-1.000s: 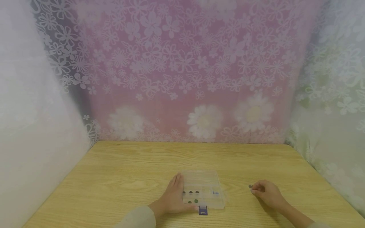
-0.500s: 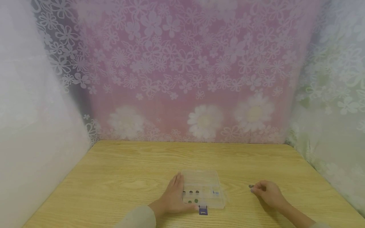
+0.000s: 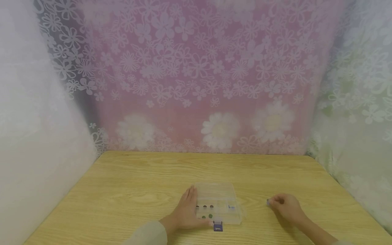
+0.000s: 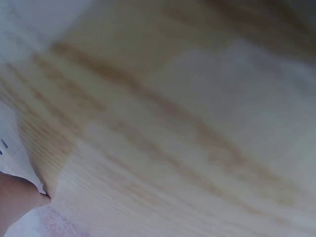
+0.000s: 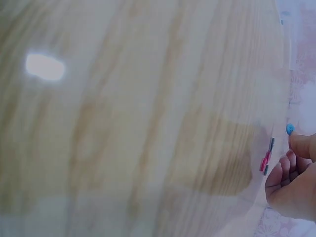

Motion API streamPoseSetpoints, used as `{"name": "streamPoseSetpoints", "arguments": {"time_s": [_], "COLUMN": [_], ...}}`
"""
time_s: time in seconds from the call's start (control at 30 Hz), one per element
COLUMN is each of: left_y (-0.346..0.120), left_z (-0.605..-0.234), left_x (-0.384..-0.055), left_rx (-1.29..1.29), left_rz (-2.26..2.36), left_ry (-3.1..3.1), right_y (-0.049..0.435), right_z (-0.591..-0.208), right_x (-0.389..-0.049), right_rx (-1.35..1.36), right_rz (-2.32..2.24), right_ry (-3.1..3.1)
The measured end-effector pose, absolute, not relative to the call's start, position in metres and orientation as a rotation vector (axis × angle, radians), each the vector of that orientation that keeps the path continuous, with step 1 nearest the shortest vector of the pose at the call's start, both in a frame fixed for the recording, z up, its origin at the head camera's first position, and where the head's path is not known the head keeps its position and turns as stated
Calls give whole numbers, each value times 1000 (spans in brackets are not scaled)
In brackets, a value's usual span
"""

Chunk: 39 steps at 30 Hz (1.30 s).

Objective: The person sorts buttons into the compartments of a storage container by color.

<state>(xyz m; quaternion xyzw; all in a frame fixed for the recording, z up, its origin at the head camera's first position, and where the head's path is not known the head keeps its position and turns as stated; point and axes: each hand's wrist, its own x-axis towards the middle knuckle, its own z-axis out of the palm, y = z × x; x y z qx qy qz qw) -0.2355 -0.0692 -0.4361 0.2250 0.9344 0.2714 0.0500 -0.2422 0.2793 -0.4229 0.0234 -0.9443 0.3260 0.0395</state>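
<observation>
My left hand (image 3: pixel 185 212) lies along the left side of a clear plastic compartment box (image 3: pixel 239 217), its fingers straight and its thumb stretched along the front edge near a purple latch (image 3: pixel 218 226). The box's clear lid (image 3: pixel 214 190) stands raised at the back. Dark round pieces (image 3: pixel 211 206), green round pieces (image 3: pixel 210 216) and a blue piece (image 3: pixel 231 207) show in its compartments. Right of the box, my right hand (image 3: pixel 286 206) pinches a small blue button (image 5: pixel 290 129) between thumb and fingertips. In the left wrist view, only part of the left hand (image 4: pixel 22 200) shows at the edge.
Small red pieces (image 5: pixel 262 164) and dark green pieces (image 5: pixel 272 144) lie on the table near the right hand in the right wrist view. The wood-grain table (image 3: pixel 137 177) ends at a pink floral curtain (image 3: pixel 190 85), with pale sheets (image 3: pixel 39 136) on both sides.
At the right fingertips, the dark piece seen earlier no longer shows, and the blue button now stands out in front of them. The left hand and the box have stayed put.
</observation>
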Motion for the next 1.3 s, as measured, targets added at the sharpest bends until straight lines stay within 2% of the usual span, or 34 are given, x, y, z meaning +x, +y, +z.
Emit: {"name": "streamPoseSetpoints", "arguments": {"time_s": [0.87,1.3], "left_y": [-68,-69], "left_z": [-435,-439], "left_x": [-236,-238], "left_rx": [667,665], "left_rz": [846,847], "left_ry": [2822,2829], "right_y": [241,221], "right_z": [-417,-416], "right_x": [-242,-240], "right_rx": [33,62], "right_rz": [1267,1258], "right_ry": [-2823,-2823]}}
